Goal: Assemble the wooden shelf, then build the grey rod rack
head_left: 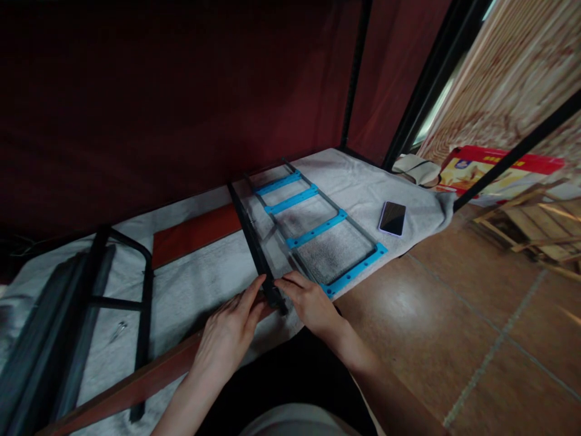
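The left hand (230,330) and the right hand (313,303) meet at the near end of a black bar (255,245), 1 on each side, their fingertips against it; whether either is closed tight around it cannot be told. The bar slants away across a grey cloth (347,175). By the left hand, a long reddish-brown board (149,381) runs along the near side, and beyond lies an orange-brown panel (195,235). Right of the bar lies a ladder-like rack with 4 blue crosspieces (316,229), then a phone (393,218) near the cloth's edge. Farther left are a black metal frame (144,321) and several dark lengths (49,339) side by side. Past the cloth, a red-and-yellow box (485,172) stands over the tiled floor (436,327).
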Available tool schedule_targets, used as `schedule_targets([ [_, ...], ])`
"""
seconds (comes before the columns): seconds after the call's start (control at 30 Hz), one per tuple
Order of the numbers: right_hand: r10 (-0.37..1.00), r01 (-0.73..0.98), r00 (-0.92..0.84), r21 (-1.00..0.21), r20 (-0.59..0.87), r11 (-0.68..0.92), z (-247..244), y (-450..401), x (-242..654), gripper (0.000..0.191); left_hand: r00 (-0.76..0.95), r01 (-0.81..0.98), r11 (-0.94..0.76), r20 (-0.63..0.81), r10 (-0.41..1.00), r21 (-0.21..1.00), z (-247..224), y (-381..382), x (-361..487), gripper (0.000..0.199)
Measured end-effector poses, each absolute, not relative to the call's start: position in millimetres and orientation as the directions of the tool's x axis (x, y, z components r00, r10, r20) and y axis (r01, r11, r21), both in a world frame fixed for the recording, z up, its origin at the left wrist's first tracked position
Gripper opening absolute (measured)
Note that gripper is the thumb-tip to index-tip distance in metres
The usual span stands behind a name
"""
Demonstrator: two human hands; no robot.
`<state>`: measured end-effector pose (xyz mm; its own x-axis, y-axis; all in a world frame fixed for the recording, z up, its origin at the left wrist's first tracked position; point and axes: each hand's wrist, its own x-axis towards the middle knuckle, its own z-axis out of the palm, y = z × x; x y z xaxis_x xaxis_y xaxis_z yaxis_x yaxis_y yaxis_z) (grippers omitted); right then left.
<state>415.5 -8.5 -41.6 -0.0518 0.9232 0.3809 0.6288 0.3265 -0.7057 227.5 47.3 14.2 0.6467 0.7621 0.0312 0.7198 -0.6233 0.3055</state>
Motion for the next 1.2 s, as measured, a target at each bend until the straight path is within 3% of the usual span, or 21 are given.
schedule_targets([
  [0.23,0.937,0.615,-0.144,-0.713,0.319,0.337,-30,-6,419,0.048,0.513,0.811,-0.431,-0.129,0.848,0.394,17,50,232,0.039],
  [0.43,0.951,0.309,0.047,-0.909,0.307,0.278,-42,3,415,0.024,0.505,0.842,-0.412,-0.240,0.829,0.348,23,53,236,0.036],
  [0.57,0.965,0.143,0.116,-0.966,0.234,0.217,-45,7,415,0.013,0.505,0.811,-0.378,-0.209,0.837,0.447,24,55,235,0.036],
  [0.73,0.962,0.126,0.171,-0.973,0.213,0.193,-45,7,412,0.016,0.527,0.781,-0.366,-0.218,0.822,0.506,25,58,235,0.032],
  [0.93,0.938,0.249,0.243,-0.950,0.247,0.186,-50,3,399,0.021,0.515,0.797,-0.356,-0.240,0.823,0.488,24,60,236,0.029],
  [1.2,0.908,0.227,0.376,-0.969,0.183,0.101,-54,0,387,0.020,0.487,0.839,-0.350,-0.290,0.824,0.416,26,62,242,0.032],
])
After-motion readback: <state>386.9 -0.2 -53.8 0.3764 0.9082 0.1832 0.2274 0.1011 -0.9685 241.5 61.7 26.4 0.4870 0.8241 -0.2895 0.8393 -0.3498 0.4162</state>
